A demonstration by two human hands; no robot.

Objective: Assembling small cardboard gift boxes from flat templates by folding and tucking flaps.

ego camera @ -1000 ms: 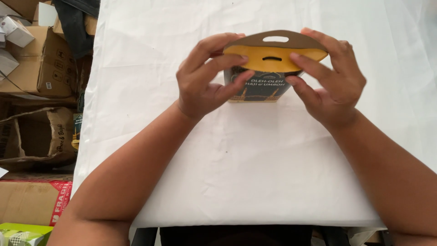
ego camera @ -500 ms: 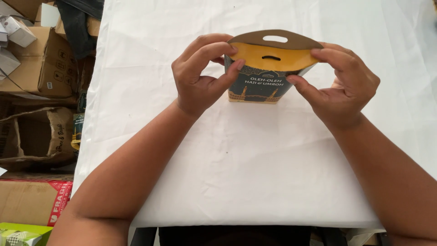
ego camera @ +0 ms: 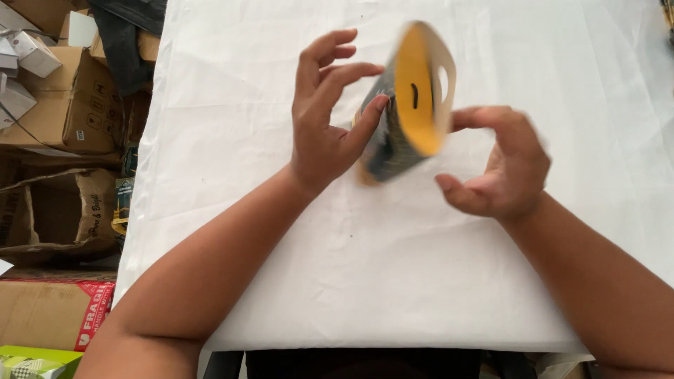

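Note:
A small cardboard carrier box (ego camera: pixel 407 105), yellow inside and dark printed outside, with a cut-out handle flap, is turned on edge above the white table (ego camera: pixel 365 281) and blurred by motion. My left hand (ego camera: pixel 326 116) touches its left side with the thumb and fingertips, fingers spread. My right hand (ego camera: pixel 495 165) is just right of the box, fingers curled and apart; whether it touches the box is unclear.
Brown cardboard boxes (ego camera: pixel 74 105) and a torn paper bag (ego camera: pixel 60 210) crowd the floor left of the table. A red-printed carton (ego camera: pixel 49 316) and a green package (ego camera: pixel 35 361) lie at the lower left. The table's near edge runs along the bottom.
The box has swung from facing me to standing on edge, its yellow inside now facing right. My right hand has let go of its grip and dropped lower right.

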